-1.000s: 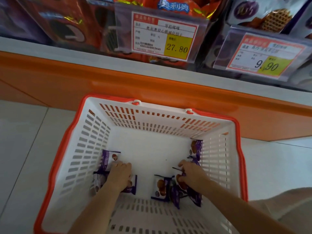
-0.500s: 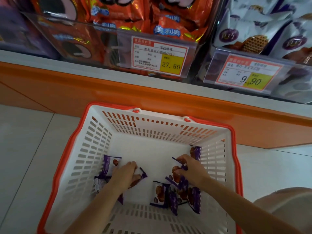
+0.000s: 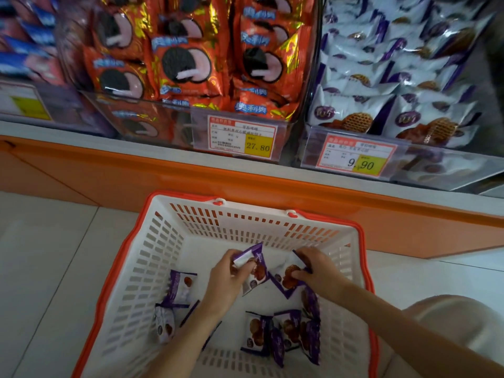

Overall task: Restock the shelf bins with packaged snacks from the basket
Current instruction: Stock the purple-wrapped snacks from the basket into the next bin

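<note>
Head view looks down on a purple-and-white snack packet [image 3: 255, 268] pinched between the thumb and curled fingers of the left hand [image 3: 229, 279], held above the basket floor. Just beside it, nearly touching, the right hand [image 3: 317, 271] grips a second packet [image 3: 286, 276] the same way, thumb on its face. Both hands are inside the white basket [image 3: 152, 255], which has an orange rim and sits on the pale tiled floor [image 3: 41, 255]. More loose packets [image 3: 256, 334] lie on the basket bottom near the person, and a few others lie near the left wall. Beyond the basket runs the orange shelf base [image 3: 245, 181]. Above it, on the right, the waffle-snack bin [image 3: 395, 77] holds matching purple-and-white packs behind a 9.90 price tag [image 3: 357, 159]. To its left, red cookie packs [image 3: 188, 64] fill the neighbouring bin.
</note>
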